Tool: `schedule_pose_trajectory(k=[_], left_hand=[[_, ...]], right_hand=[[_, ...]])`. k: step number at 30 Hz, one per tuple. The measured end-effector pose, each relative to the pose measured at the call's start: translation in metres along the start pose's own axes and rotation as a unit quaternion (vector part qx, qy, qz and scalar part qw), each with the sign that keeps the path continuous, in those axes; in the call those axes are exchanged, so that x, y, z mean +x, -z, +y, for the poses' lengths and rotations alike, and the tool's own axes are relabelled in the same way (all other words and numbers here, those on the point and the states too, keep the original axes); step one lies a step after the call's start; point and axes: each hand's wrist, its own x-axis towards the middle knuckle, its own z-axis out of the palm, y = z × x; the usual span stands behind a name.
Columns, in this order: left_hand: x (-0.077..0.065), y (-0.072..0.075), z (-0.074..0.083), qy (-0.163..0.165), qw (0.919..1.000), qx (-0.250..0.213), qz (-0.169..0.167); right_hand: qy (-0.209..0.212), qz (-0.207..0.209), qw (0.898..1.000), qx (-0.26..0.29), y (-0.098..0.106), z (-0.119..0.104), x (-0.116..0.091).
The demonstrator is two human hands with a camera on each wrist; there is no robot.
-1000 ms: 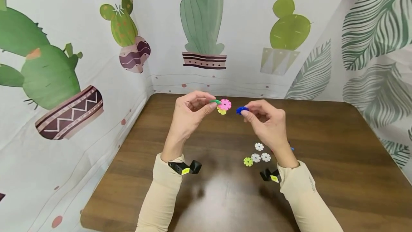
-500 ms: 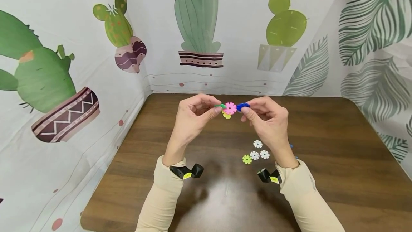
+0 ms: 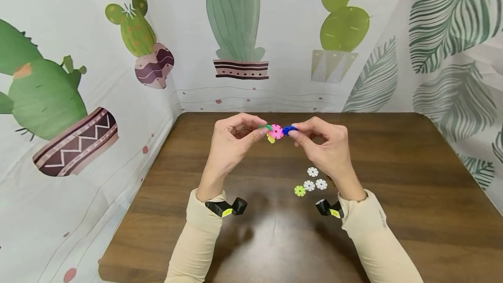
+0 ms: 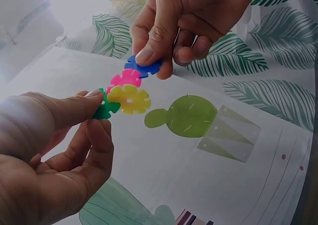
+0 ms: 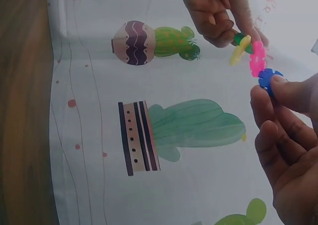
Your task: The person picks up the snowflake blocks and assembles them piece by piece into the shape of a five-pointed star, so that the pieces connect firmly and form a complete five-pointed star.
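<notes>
Between thumb and fingers my left hand [image 3: 233, 141] pinches a green notched disc [image 4: 106, 106]. Joined to that disc are a yellow one [image 4: 133, 100] and a pink one [image 3: 276, 132], held up above the table. From the other side my right hand [image 3: 326, 143] pinches a blue notched disc [image 5: 271, 80] by its edge. The blue disc meets the pink disc's rim; whether their slots are fully interlocked I cannot tell. Fingertips cover part of the green and blue discs.
Several loose discs lie on the brown wooden table [image 3: 165, 213] below my right hand: white discs [image 3: 309, 185] and a yellow-green disc [image 3: 300, 191]. Behind the table hangs a white cloth [image 3: 291, 34] printed with cacti and leaves.
My hands have come together. The blue disc, apart from the pink one a second ago, now touches it. In the last half second both hands shifted slightly left in view.
</notes>
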Motion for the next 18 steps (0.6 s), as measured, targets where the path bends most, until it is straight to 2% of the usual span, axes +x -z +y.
schedule_pose_trajectory(k=[6, 13, 18], left_hand=[[0.0, -0.002, 0.0, 0.007, 0.9999, 0.008, 0.0], [-0.001, -0.007, -0.001, -0.002, 1.0, -0.004, 0.003], [-0.002, -0.014, 0.0, -0.005, 0.9999, -0.013, 0.004]], right_hand=[[0.001, -0.017, 1.0, -0.018, 0.003, 0.0, 0.0], [-0.056, 0.019, 0.998, 0.034, -0.001, -0.004, -0.001], [-0.068, 0.037, 0.995, 0.069, 0.001, -0.005, -0.001]])
